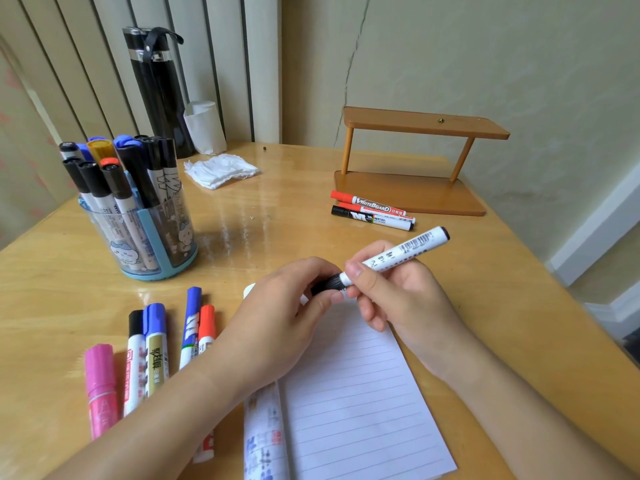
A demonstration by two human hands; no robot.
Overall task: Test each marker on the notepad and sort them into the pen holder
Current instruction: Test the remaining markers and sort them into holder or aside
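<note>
Our right hand (398, 299) grips a white marker (394, 252) by its barcoded barrel while our left hand (287, 313) pinches its black cap, both above the lined notepad (363, 393). Left of the pad lie loose markers (156, 341); farther back the clear pen holder (157, 271) stands packed, and a red marker (367, 201) reads "WHITEBOARD" beside the wooden shelf (433, 199).

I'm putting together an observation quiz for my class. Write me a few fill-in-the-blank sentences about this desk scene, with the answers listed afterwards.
1. The left hand grips the cap, which is ____.
2. The right hand holds the marker by its ____ barrel.
3. The leftmost loose marker beside the notepad is ____.
4. The pen holder has a ____ base.
Answers: black; white; pink; blue.
</note>
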